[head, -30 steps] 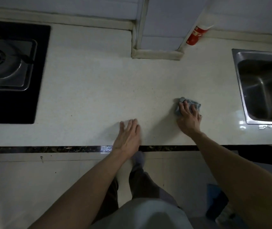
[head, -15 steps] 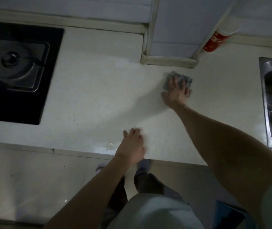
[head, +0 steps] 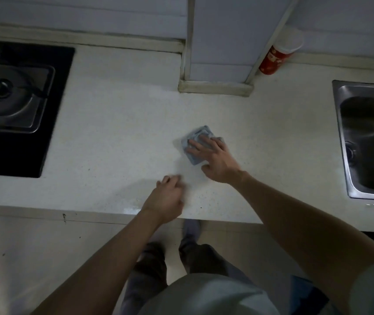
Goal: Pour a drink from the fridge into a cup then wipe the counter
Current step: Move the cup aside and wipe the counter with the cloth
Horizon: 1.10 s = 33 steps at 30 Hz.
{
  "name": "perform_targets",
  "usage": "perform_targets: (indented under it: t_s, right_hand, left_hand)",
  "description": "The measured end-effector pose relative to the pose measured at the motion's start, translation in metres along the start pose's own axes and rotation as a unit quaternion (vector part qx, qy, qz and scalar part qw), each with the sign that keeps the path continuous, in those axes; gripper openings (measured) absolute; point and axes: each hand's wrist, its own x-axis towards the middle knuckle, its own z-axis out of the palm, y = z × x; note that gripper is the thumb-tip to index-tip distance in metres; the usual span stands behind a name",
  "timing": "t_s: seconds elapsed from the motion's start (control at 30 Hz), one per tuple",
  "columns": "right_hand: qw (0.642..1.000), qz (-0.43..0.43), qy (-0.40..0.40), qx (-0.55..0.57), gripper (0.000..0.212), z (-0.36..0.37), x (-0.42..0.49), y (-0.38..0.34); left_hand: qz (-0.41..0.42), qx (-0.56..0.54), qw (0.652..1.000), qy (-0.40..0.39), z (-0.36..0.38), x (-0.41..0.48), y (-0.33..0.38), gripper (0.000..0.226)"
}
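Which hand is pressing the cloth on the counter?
The right hand, fingers spread flat on the blue cloth. The left hand rests bare near the counter's front edge.

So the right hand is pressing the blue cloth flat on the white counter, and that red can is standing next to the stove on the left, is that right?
Not quite. The red can stands at the back of the counter by the wall column, nearer the sink on the right, not next to the stove. The head view shows this. The rest holds: the right hand presses the blue cloth flat on the white counter.
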Motion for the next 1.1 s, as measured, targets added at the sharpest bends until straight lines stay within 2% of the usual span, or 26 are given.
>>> perform_targets:
  t_s: [0.13,0.27,0.4,0.57,0.7,0.8,0.97,1.1]
  right_hand:
    - [0.988,0.145,0.047,0.025,0.066,-0.007,-0.071,0.077]
    - [0.938,0.332,0.086,0.049,0.057,-0.010,-0.153,0.121]
    - [0.868,0.461,0.158,0.100,0.067,0.009,-0.208,0.098]
    - [0.814,0.538,0.179,0.123,0.078,0.031,-0.197,0.046]
    - [0.820,0.535,0.159,0.127,0.080,0.039,-0.166,0.004]
    - [0.841,0.504,0.146,0.134,0.080,0.040,-0.144,-0.027]
    - [0.898,0.400,0.102,0.151,0.080,0.044,-0.102,-0.070]
    - [0.954,0.264,0.076,0.121,0.078,0.046,-0.090,-0.083]
  left_hand:
    - [0.009,0.016,1.000,-0.008,0.000,-0.001,-0.005,0.029]
    - [0.014,0.027,0.999,-0.017,0.000,-0.002,-0.005,0.031]
    - [0.009,0.038,0.999,-0.027,-0.002,-0.002,-0.002,0.031]
    - [-0.014,0.062,0.997,-0.048,-0.004,-0.003,0.010,0.027]
    - [-0.034,0.095,0.993,-0.058,0.000,-0.003,0.024,0.028]
    - [-0.031,0.109,0.992,-0.050,0.007,-0.006,0.024,0.033]
    - [-0.018,0.111,0.993,-0.034,0.011,-0.008,0.021,0.046]
    - [-0.003,0.076,0.997,-0.004,0.009,-0.013,0.017,0.044]
